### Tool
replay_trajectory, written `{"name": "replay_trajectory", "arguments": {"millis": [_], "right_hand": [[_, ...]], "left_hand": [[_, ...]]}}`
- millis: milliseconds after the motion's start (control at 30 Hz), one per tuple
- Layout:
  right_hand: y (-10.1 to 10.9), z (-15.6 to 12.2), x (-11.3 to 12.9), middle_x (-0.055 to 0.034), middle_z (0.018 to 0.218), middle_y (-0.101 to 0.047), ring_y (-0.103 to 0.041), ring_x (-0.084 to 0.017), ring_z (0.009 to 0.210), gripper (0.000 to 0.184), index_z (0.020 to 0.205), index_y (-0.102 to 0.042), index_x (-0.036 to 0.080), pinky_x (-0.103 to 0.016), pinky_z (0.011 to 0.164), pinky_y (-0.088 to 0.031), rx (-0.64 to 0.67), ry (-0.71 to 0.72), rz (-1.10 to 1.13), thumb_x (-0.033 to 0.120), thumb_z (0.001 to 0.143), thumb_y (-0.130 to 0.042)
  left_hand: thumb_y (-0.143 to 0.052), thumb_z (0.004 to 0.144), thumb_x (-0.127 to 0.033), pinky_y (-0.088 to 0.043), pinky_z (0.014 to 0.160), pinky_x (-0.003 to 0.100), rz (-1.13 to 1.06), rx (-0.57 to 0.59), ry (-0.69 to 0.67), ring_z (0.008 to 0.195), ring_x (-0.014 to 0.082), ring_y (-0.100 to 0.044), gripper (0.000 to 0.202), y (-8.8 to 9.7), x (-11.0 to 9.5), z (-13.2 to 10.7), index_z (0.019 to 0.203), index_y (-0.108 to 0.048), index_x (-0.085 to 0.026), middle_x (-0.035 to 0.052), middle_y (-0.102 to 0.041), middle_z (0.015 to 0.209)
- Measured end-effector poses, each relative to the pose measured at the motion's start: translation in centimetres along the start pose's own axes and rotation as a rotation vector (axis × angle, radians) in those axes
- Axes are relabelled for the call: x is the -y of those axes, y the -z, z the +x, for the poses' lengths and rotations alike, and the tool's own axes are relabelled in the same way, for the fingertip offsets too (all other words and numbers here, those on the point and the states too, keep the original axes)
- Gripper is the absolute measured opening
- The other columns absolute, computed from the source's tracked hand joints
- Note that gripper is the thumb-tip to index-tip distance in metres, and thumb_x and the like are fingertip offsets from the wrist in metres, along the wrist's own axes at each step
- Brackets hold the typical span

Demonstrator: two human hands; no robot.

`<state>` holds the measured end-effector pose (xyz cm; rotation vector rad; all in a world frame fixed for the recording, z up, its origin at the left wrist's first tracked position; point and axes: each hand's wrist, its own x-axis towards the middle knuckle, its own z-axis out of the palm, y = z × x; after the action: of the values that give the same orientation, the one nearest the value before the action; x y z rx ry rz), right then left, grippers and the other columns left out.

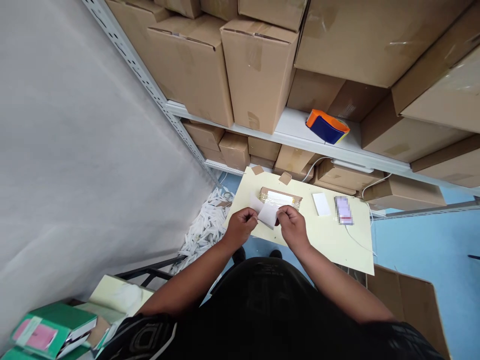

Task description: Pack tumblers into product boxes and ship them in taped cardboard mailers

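1. A pale cream, smooth-topped counter (318,237) stands before the person, set against a metal shelf rack (262,132) with perforated uprights.
2. Plain brown cartons (258,75), many sealed with glossy clear tape, crowd the rack; a chunky orange and dark-blue object (327,128) sits on its white shelf.
3. A matte grey, faintly creased wall surface (93,125) rises at the left; the floor (431,245) is light blue.
4. Between wall and counter lies a loose heap of curling white strips (204,220). At lower left is a green box (52,327) with a pink patch; at lower right, a large brown carton (408,300).
5. Over the counter's near left part, the left hand (242,225) and right hand (294,226) each pinch thin white paper (268,215) between thumb and fingers, one at either side. It looks bent or doubled; whether it is one piece or two, I cannot tell.
6. Just beyond the paper, partly behind it, a flat oblong parcel (282,198) lies on the counter: brown cardboard, shiny film, a white face.
7. To its right rest a white rectangular block (321,204) and a blurred, phone-like slab (344,210) with a thin white cable (358,240). Two small flat cardboard scraps (285,178) lie along the far edge.
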<state>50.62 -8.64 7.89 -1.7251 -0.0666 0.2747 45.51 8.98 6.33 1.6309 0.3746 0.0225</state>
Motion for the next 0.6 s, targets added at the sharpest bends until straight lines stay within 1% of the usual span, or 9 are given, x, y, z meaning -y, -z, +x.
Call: {"name": "replay_trajectory", "arguments": {"millis": [100,200,267,367,467,533,600], "right_hand": [[0.4,0.6,-0.3,0.0024,0.065,-0.062,-0.057,-0.017,0.066,0.017,0.074,-0.063,0.022,-0.029,0.067,-0.045,-0.067,0.008,0.039,0.033,0.086,-0.059],[0.5,0.9,-0.3,0.0032,0.066,-0.058,-0.054,-0.016,0.066,0.016,0.073,-0.061,0.022,-0.028,0.066,-0.043,-0.108,0.029,0.051,0.031,0.085,-0.058],[0.4,0.9,-0.4,0.0034,0.065,-0.057,-0.053,-0.016,0.066,0.016,0.072,-0.060,0.022,-0.028,0.066,-0.042,-0.088,0.040,0.030,0.030,0.085,-0.057],[0.4,0.8,-0.5,0.0032,0.065,-0.056,-0.052,-0.016,0.067,0.016,0.070,-0.060,0.022,-0.028,0.065,-0.041,-0.041,0.052,0.004,0.030,0.084,-0.056],[0.7,0.8,-0.8,0.0034,0.064,-0.055,-0.052,-0.016,0.066,0.017,0.070,-0.060,0.022,-0.028,0.064,-0.042,-0.046,0.051,0.005,0.031,0.084,-0.057],[1.1,0.8,-1.1,0.0036,0.063,-0.056,-0.052,-0.015,0.064,0.016,0.072,-0.063,0.022,-0.028,0.063,-0.042,-0.077,0.034,-0.001,0.033,0.083,-0.059],[1.5,0.9,-1.4,0.0040,0.062,-0.058,-0.052,-0.015,0.060,0.016,0.077,-0.066,0.022,-0.028,0.060,-0.042,-0.118,-0.006,-0.003,0.036,0.083,-0.061]], "left_hand": [[-0.058,0.069,-0.032,-0.035,0.058,0.024,0.074,-0.035,0.017,0.059,0.0114,-0.045,0.013,3.0,2.2,0.7,0.068,-0.061,-0.019,-0.0044,-0.052,0.061],[-0.056,0.065,-0.033,-0.035,0.058,0.023,0.158,-0.109,0.062,0.058,0.0115,-0.045,0.016,7.2,4.9,1.6,0.069,-0.062,-0.019,-0.0045,-0.052,0.060],[-0.056,0.064,-0.034,-0.036,0.057,0.023,0.233,-0.155,0.101,0.057,0.0115,-0.045,0.018,10.4,6.6,2.3,0.070,-0.063,-0.019,-0.0044,-0.053,0.060],[-0.055,0.064,-0.036,-0.035,0.054,0.023,0.384,-0.225,0.215,0.054,0.0124,-0.046,0.019,15.1,9.2,3.3,0.068,-0.063,-0.019,-0.0039,-0.053,0.057],[-0.054,0.070,-0.039,-0.042,0.057,0.024,0.525,-0.298,0.315,0.061,0.0162,-0.058,0.022,19.2,11.4,4.4,0.071,-0.063,-0.019,0.0006,-0.064,0.064],[-0.050,0.076,-0.040,-0.047,0.061,0.026,0.680,-0.275,0.399,0.069,0.0194,-0.067,0.026,21.5,12.4,5.0,0.078,-0.065,-0.019,0.0047,-0.071,0.074],[-0.051,0.076,-0.038,-0.051,0.066,0.030,0.772,-0.253,0.430,0.075,0.0240,-0.071,0.025,23.3,13.1,5.7,0.078,-0.067,-0.019,0.0090,-0.074,0.077]]}}
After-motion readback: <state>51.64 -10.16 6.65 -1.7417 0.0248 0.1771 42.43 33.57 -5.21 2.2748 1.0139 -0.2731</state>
